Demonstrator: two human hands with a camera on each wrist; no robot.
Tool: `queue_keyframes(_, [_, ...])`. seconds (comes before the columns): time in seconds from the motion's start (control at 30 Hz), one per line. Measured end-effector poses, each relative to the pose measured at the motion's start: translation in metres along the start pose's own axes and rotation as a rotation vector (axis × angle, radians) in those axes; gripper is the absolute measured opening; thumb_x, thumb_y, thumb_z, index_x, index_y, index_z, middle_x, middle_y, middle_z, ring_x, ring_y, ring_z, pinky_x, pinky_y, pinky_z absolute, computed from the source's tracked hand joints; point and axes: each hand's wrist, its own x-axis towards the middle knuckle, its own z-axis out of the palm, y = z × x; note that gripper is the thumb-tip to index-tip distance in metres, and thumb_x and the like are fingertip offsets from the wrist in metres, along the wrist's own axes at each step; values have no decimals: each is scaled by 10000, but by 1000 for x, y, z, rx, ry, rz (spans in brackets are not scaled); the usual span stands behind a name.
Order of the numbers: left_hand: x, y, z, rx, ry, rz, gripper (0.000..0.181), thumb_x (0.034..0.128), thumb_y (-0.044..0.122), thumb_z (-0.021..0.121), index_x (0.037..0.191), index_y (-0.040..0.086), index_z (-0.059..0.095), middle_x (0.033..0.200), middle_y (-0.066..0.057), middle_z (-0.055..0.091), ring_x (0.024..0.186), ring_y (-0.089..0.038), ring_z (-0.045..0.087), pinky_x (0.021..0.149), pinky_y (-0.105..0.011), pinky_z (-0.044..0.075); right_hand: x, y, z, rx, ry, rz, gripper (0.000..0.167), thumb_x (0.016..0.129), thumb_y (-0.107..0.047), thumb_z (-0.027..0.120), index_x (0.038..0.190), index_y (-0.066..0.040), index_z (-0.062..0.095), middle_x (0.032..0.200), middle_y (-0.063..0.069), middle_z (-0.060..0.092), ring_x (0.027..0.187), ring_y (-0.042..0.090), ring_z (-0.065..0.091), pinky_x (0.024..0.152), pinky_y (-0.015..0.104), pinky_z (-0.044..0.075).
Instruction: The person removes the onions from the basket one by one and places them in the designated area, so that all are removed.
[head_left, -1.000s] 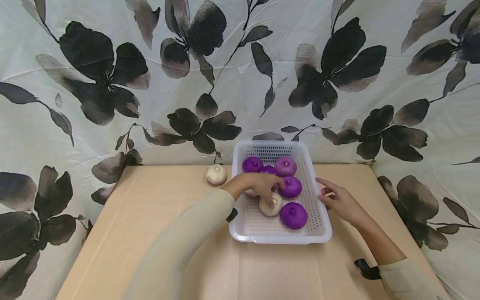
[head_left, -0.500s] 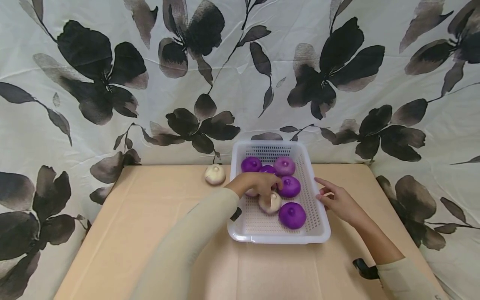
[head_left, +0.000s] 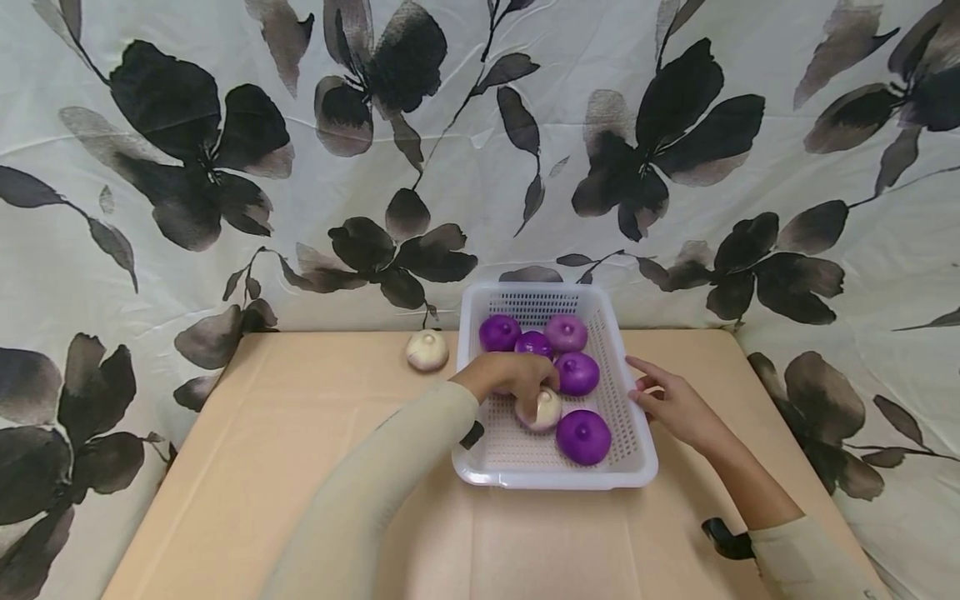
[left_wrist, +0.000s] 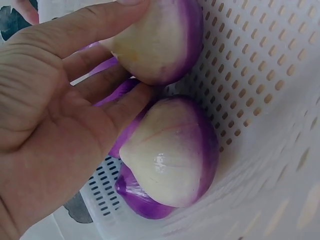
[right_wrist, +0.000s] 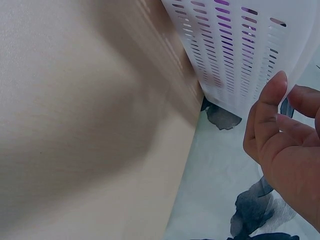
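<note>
In the white perforated basket (head_left: pixel 555 478), my left hand (head_left: pixel 517 382) grips an onion with a pale top (head_left: pixel 546 410) between thumb and fingers. Its purple underside shows in the left wrist view, where a second pale-and-purple onion (left_wrist: pixel 170 155) lies just below the fingers. Several purple onions sit around the hand, among them one near the front (head_left: pixel 583 437) and one beside the fingertips (head_left: pixel 577 374). My right hand (head_left: pixel 678 408) holds the basket's right rim, thumb and finger meeting at its edge in the right wrist view.
One pale onion (head_left: pixel 427 350) lies on the table (head_left: pixel 330 400), left of the basket, near the back edge. Behind the table hangs a floral cloth (head_left: pixel 525 167). The basket stands close to that cloth.
My left fingers have drawn in closer around the pale-topped onion. The right hand stays at the rim, and the whole view has shifted slightly.
</note>
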Motion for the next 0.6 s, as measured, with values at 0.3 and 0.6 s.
queue_keyframes(0.3, [-7, 1, -3, 11, 1, 27, 723, 702, -56, 869, 1374, 38, 621, 1282, -68, 651, 1111, -170, 608, 983, -304, 548, -1, 0, 1, -19, 3, -16, 618, 1028, -7, 575, 1577, 65, 302, 1093, 249, 571, 860, 215, 659, 665, 280, 608])
queue_keyframes(0.6, [-15, -1, -19, 57, 34, 148, 624, 717, 88, 893, 1297, 101, 661, 1181, 3, 668, 1043, -138, 629, 921, -243, 539, 0, 2, 1, -28, 3, -12, 620, 1028, -29, 589, 1578, 52, 315, 1091, 246, 568, 855, 218, 664, 672, 286, 613])
